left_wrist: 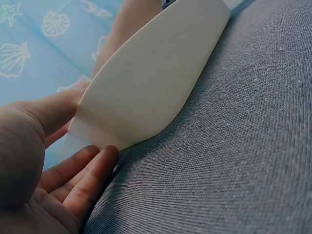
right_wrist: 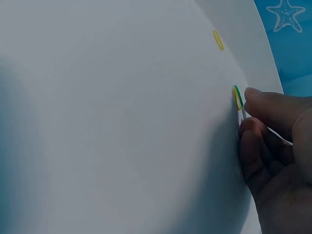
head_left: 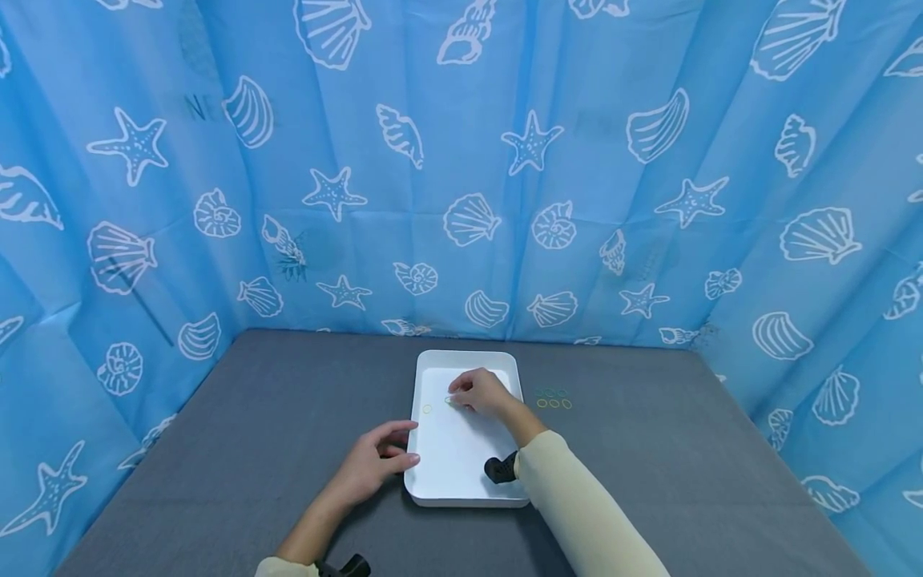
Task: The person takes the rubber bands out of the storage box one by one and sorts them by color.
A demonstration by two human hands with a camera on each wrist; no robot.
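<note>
One green ring [right_wrist: 239, 95] and one yellow ring [right_wrist: 236, 98] overlap at the fingertips of a person's right hand [head_left: 481, 392], inside a white tray [head_left: 461, 473]. The hand's thumb and fingers curl close to the pair; whether they pinch either ring cannot be told. A second yellow ring [right_wrist: 218, 40] lies near the tray's left wall, where the left hand [head_left: 371, 465] holds the edge, digits at the rim and fingertips against the outer side. Just beyond the right wall, three green rings [head_left: 551, 393] line up behind three yellow rings [head_left: 554, 403] on a table spread with woven gray cloth [head_left: 649, 473]. Cream sleeves [head_left: 587, 509] cover the forearms, above black wrist devices [head_left: 500, 470]. Blue curtains [head_left: 461, 160], printed with white seashells and starfish, hang in folds along the table's back and sides.
</note>
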